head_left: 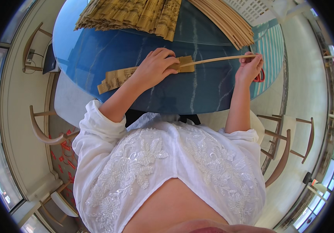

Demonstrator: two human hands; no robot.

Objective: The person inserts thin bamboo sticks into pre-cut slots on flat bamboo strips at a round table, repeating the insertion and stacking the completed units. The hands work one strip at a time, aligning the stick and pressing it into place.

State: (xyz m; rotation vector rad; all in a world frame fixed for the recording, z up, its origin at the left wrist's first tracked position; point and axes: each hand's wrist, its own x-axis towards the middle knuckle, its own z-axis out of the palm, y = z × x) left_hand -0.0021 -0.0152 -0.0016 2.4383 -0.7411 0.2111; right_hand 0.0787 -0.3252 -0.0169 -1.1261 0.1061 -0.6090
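On the blue table a gold-coloured strip with dark printed patterns [114, 79] lies aslant, its right end reaching past my fingers. My left hand [156, 68] rests over the strip, fingers curled down and gripping it near its right part. A thin pale wooden stick [217, 59] runs from that end of the strip to the right. Its far end is pinched between the thumb and fingers of my right hand [248, 70]. How far the stick reaches into or under the strip is hidden by my left hand. Red-handled scissors [261, 75] lie just beside my right hand.
A heap of similar gold strips [136, 15] lies at the back left of the glossy table [174, 93]. Several wooden sticks [225, 19] are bundled at the back right, next to a white perforated basket [252, 11]. Wooden chairs [279, 165] stand around the table.
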